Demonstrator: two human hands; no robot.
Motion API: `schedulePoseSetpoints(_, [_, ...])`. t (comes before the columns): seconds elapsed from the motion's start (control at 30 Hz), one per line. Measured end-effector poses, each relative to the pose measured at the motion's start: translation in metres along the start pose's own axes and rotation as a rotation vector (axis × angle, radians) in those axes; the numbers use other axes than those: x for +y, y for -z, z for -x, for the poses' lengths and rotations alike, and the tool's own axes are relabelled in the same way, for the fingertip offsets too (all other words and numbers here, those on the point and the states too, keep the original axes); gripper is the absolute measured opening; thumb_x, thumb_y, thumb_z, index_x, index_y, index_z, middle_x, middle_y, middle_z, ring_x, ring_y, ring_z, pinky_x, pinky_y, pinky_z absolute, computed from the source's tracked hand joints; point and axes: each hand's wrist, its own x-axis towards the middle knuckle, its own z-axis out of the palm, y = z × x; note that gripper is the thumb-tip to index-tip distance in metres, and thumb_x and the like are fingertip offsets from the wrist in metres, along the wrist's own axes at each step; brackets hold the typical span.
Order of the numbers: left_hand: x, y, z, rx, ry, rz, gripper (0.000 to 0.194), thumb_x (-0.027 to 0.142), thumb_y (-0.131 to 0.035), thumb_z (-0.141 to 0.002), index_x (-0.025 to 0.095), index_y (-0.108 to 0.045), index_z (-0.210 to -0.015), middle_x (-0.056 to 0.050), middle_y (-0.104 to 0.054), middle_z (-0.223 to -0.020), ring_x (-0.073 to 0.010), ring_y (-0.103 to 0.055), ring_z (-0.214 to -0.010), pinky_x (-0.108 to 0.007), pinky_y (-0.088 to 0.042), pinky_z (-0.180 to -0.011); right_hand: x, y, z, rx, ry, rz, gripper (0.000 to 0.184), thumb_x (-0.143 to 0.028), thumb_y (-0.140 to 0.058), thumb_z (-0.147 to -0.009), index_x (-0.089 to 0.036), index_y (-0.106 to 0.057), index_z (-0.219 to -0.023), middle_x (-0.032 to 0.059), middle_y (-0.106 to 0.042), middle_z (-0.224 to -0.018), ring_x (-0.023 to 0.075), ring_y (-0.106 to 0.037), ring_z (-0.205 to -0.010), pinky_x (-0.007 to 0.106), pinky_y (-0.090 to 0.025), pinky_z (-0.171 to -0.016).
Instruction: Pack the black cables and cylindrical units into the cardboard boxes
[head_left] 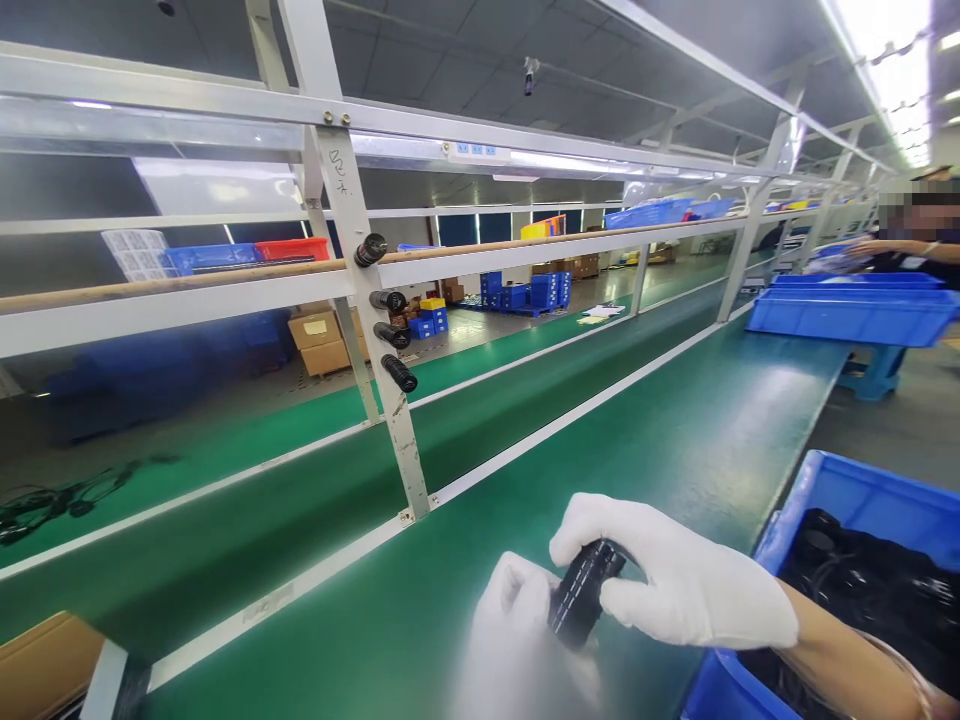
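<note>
Above the green bench, both white-gloved hands are on a short black cylinder (586,592) with lengthwise marks, tilted to the right at its top. My right hand (679,580) grips its upper end between thumb and fingers. Curled at the lower left side of the cylinder is my left hand (517,630), closed against it; the lower part of this glove is blurred. A blue bin (877,500) full of black parts stands at my right, beneath my right forearm.
Several black cylinders (390,335) stick out from a white upright post (352,210). Rails and a shelf run along the green bench (675,420). Cardboard (49,660) sits at lower left. A person (911,230) stands behind blue bins (851,312) at far right.
</note>
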Motion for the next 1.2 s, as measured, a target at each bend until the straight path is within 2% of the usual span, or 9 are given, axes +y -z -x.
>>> schedulePoseSetpoints(0.1, [-0.005,-0.006,0.001,-0.094,0.073,0.052,0.045,0.064,-0.056,-0.081,0.02,-0.045,-0.082,-0.004,-0.065,-0.068,-0.0127,-0.054,-0.047,-0.026,-0.044,-0.047,0.011,0.005,-0.002,-0.069,0.018,-0.071,0.029,-0.018,-0.05,-0.066,-0.02,-0.06,-0.093,0.0012,-0.062,-0.084,0.0149,-0.055,-0.07,0.027,-0.045,-0.066])
schedulePoseSetpoints(0.23, [-0.009,-0.007,-0.001,-0.149,0.113,0.087,0.042,0.06,-0.055,-0.083,0.02,-0.045,-0.082,-0.004,-0.066,-0.073,-0.0126,-0.057,-0.049,-0.027,-0.047,-0.051,0.023,0.007,-0.002,-0.123,0.025,-0.102,0.035,-0.022,-0.049,-0.066,-0.019,-0.06,-0.099,0.0012,-0.059,-0.085,0.0144,-0.051,-0.069,0.028,-0.043,-0.067])
schedulePoseSetpoints(0.6, [-0.011,-0.01,-0.002,-0.143,0.14,0.094,0.043,0.061,-0.059,-0.08,0.019,-0.051,-0.084,-0.005,-0.066,-0.077,-0.0145,-0.06,-0.054,-0.03,-0.048,-0.057,0.036,0.005,0.001,-0.161,0.025,-0.129,0.042,-0.019,-0.051,-0.069,-0.02,-0.058,-0.111,0.0008,-0.058,-0.094,0.0147,-0.052,-0.075,0.029,-0.045,-0.071])
schedulePoseSetpoints(1.0, [-0.006,-0.007,-0.005,-0.098,0.064,0.067,0.045,0.062,-0.055,-0.082,0.018,-0.061,-0.093,-0.007,-0.066,-0.08,-0.0152,-0.058,-0.059,-0.033,-0.05,-0.063,0.028,0.004,0.0,0.004,0.059,-0.077,0.04,-0.015,-0.048,-0.062,-0.019,-0.058,-0.1,0.001,-0.06,-0.089,0.0141,-0.054,-0.072,0.028,-0.046,-0.067])
schedulePoseSetpoints(1.2, [-0.004,-0.002,-0.008,-0.065,0.038,0.049,0.051,0.065,-0.054,-0.081,0.017,-0.061,-0.095,-0.006,-0.065,-0.08,-0.0152,-0.058,-0.057,-0.033,-0.049,-0.06,0.025,0.002,0.0,0.063,-0.029,-0.038,0.028,-0.014,-0.053,-0.065,-0.021,-0.058,-0.091,-0.0012,-0.06,-0.084,0.0135,-0.055,-0.07,0.025,-0.046,-0.065])
